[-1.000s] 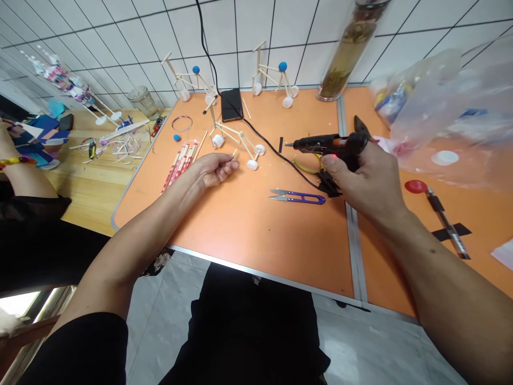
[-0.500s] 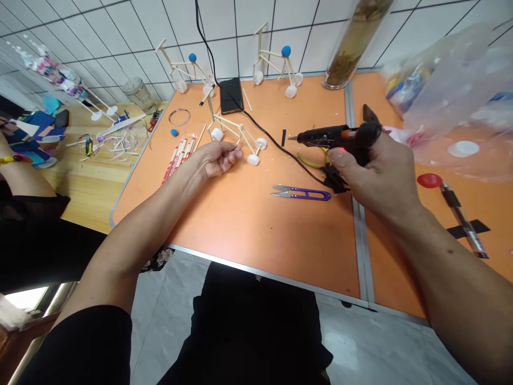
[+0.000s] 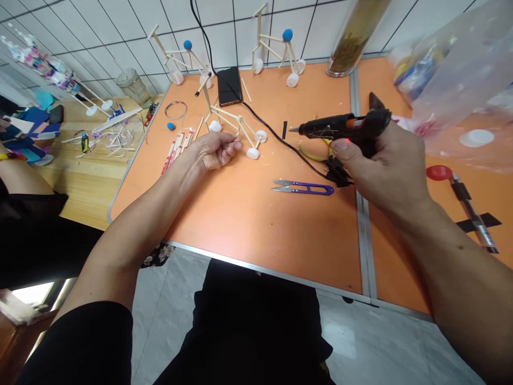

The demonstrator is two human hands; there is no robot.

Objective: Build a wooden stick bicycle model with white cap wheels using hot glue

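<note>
nothing has shifted since a moment ago
my right hand (image 3: pixel 382 166) still grips the glue gun (image 3: pixel 340 127) above the table (image 3: pixel 248 219), lying level, nozzle pointing left; my left hand (image 3: pixel 216 151) is curled closed beside the stick model (image 3: pixel 236 128), contents hidden.

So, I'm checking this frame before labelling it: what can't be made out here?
All in the head view:
- Left hand: its curled fingers hide whatever is inside.
- Glue gun: the trigger is covered by the right hand.
- Pliers: mostly behind the glue gun.
- Jar: top cut off by the upper edge, blurred.
- Plastic bag: contents blurred.
</note>
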